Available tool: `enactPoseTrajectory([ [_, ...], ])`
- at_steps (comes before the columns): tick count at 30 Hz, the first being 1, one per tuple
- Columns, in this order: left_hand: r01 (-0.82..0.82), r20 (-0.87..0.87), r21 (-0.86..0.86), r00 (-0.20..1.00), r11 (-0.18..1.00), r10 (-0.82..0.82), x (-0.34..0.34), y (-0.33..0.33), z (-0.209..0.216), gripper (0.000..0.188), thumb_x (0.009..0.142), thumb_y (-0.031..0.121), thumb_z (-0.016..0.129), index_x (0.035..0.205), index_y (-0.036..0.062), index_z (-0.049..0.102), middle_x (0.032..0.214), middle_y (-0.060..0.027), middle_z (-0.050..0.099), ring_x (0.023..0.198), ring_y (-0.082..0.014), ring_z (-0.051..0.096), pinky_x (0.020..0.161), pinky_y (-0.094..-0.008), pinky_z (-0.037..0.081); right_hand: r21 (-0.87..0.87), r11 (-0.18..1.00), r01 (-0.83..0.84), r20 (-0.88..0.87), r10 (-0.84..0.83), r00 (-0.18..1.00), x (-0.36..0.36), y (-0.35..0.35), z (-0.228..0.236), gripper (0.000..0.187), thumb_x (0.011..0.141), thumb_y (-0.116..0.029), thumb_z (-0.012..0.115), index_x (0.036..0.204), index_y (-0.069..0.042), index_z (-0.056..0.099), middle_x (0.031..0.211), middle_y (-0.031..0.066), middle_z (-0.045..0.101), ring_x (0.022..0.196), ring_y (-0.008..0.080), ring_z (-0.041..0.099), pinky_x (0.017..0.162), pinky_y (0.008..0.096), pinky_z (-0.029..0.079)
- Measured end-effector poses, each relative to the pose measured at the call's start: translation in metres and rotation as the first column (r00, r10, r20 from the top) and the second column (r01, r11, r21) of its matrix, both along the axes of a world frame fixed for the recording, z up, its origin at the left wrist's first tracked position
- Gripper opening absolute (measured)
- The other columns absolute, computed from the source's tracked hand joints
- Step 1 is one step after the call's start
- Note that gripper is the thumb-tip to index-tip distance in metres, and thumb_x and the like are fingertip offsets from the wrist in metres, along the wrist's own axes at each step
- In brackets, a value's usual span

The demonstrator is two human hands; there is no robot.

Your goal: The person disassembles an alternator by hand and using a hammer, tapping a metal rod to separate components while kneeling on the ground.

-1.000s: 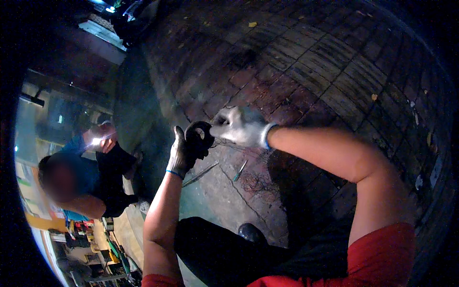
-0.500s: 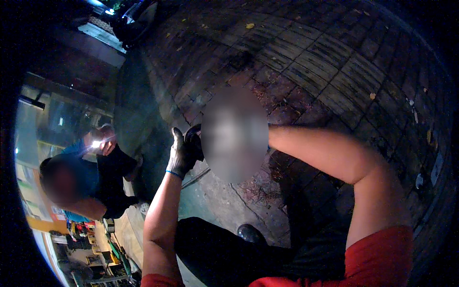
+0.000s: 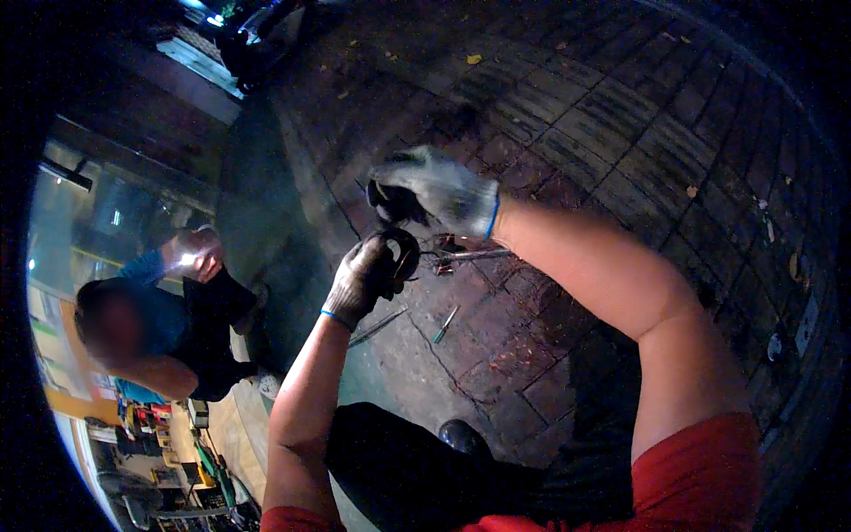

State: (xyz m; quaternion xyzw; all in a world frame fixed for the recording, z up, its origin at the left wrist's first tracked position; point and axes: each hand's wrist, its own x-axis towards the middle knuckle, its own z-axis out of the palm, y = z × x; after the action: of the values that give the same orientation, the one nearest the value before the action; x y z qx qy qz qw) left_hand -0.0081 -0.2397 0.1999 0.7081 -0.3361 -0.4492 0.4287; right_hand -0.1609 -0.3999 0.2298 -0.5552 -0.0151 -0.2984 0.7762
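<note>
My left hand (image 3: pixel 356 282), in a pale knitted work glove with a dark palm, grips a dark ring-shaped part (image 3: pixel 408 253) with an opening in its middle. Just above and to the right, my right hand (image 3: pixel 439 191), gloved alike, is held with its fingers curled inward. Whatever those fingers may hold is hidden, and the glove is slightly smeared. On the paving below lie a screwdriver (image 3: pixel 446 325) with a green handle and a long thin metal piece (image 3: pixel 479 254) near some small dark and coppery bits. A thin dark rod (image 3: pixel 378 327) lies beside my left wrist.
At the left, a person (image 3: pixel 151 337) in a blue top crouches, holding a bright light (image 3: pixel 188 259). Behind that person stand shelves (image 3: pixel 164 434) with tools. My dark shoe (image 3: pixel 463 436) rests on the brick paving (image 3: pixel 576 293). A parked vehicle (image 3: pixel 266 35) is at the far left.
A blurred patch earlier hid my right hand and the ground below it; both now show. My left hand has shifted slightly right, and its raised thumb now lies against the ring-shaped part.
</note>
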Motion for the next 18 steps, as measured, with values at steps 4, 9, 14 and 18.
enactPoseTrajectory([
  [4,-0.091,0.18,0.069,0.981,0.993,0.077,-0.005,-0.002,-0.002,0.044,0.086,0.044,0.062,0.109,0.0063,0.06,0.076,-0.0063,0.063,0.053,-0.0135,0.056,0.045,-0.0256,0.042,-0.358,0.927,0.114,-0.291,-0.227,0.93,0.016,-0.008,-0.021,0.028,0.09,-0.026,0.058,0.095,0.0,0.067,0.083,0.0105,0.067,0.078,0.0235,0.062,0.073,0.0353,0.049],
  [9,-0.153,0.571,0.204,0.821,0.967,0.009,-0.024,-0.009,0.008,0.038,0.08,0.034,0.069,0.102,0.0024,0.065,0.078,-0.0044,0.066,0.059,-0.0125,0.059,0.055,-0.0276,0.047,-0.841,0.224,-0.492,-0.529,-0.528,0.664,0.035,0.024,-0.04,0.026,0.083,-0.026,0.059,0.093,-0.006,0.073,0.1,0.0159,0.07,0.094,0.0319,0.067,0.081,0.0409,0.052],
  [14,-0.171,0.71,0.143,0.704,0.975,0.019,-0.014,-0.008,-0.002,0.044,0.08,0.042,0.066,0.1,0.0029,0.066,0.076,-0.0074,0.067,0.068,-0.017,0.062,0.067,-0.0305,0.05,-0.83,0.146,-0.539,-0.526,-0.527,0.667,0.032,0.037,-0.02,0.023,0.076,-0.013,0.064,0.095,-0.004,0.072,0.095,0.0172,0.07,0.093,0.0321,0.067,0.079,0.0409,0.054],
  [18,-0.364,0.585,0.01,0.758,0.931,0.29,0.015,-0.01,-0.003,0.039,0.081,0.041,0.064,0.093,0.004,0.067,0.07,-0.0066,0.063,0.052,-0.0153,0.058,0.049,-0.0307,0.045,-0.841,0.054,-0.538,-0.52,-0.35,0.779,0.022,0.03,-0.082,0.018,0.073,-0.018,0.062,0.079,-0.006,0.073,0.086,0.0182,0.069,0.08,0.0311,0.067,0.072,0.0426,0.053],
])
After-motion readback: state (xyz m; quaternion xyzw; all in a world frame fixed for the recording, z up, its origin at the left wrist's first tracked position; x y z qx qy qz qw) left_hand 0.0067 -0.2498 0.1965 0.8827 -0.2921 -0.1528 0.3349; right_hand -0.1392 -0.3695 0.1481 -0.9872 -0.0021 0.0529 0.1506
